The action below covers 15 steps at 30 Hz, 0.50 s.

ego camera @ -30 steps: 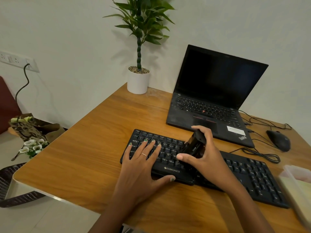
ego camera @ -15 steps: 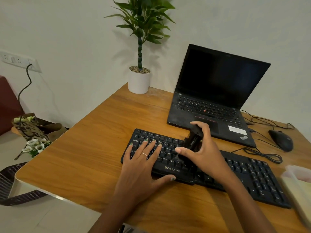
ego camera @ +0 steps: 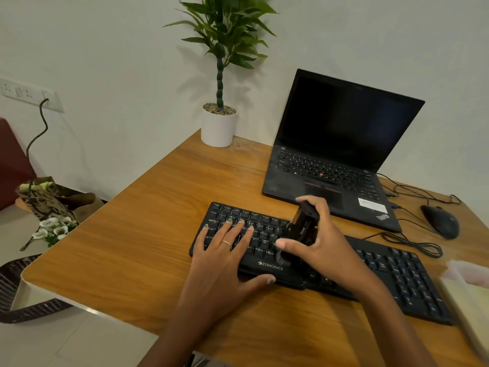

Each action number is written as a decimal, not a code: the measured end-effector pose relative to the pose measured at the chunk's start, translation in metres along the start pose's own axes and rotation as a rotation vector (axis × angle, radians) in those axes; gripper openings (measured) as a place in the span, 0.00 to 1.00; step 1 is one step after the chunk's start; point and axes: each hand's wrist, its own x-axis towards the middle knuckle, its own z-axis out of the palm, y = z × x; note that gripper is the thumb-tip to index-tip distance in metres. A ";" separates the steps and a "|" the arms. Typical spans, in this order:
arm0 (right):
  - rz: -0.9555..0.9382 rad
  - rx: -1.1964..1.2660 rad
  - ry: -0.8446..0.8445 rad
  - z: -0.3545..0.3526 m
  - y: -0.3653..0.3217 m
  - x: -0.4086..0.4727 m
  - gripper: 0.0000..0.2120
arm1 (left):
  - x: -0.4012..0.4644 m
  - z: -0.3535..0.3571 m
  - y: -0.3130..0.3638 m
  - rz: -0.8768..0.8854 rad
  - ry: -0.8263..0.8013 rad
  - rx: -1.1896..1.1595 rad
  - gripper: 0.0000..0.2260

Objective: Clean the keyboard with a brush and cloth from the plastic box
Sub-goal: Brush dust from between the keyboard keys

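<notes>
a long black plastic keyboard with white lettering lies slantwise across the near part of the orange-brown wooden table, its left end toward the middle of the table and its right end running off toward 4 o'clock. the left hand lies flat on the keyboard's left end, fingers straight and spread over the keys, the thumb stretched along the front edge near the brand label; a thin ring sits on one finger. the right hand, just at 3 o'clock from the left one, curls its fingers and thumb round a small black brush, held tilted with its lower end down on the keys in the middle of the board.

at 4 o'clock, at the table's right edge, a clear plastic box with something pale yellow inside shows blurred and partly cut off. at 12 o'clock from the hands stands an open black laptop with a dark screen. a black computer mouse sits at 2 o'clock with a coiled black cable beside it. at 11 o'clock, in the far corner, a green leafy plant in a white round pot stands against the wall.
</notes>
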 end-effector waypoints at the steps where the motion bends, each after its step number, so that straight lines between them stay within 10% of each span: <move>1: 0.005 0.003 -0.040 -0.004 -0.002 0.002 0.34 | 0.000 0.000 0.000 0.003 0.004 0.003 0.40; 9: -0.011 -0.011 0.375 0.027 0.013 0.036 0.37 | 0.000 -0.005 0.001 0.003 -0.031 0.003 0.40; 15: 0.013 -0.094 -0.151 -0.008 -0.011 0.014 0.31 | -0.001 -0.007 0.002 -0.019 -0.081 -0.045 0.43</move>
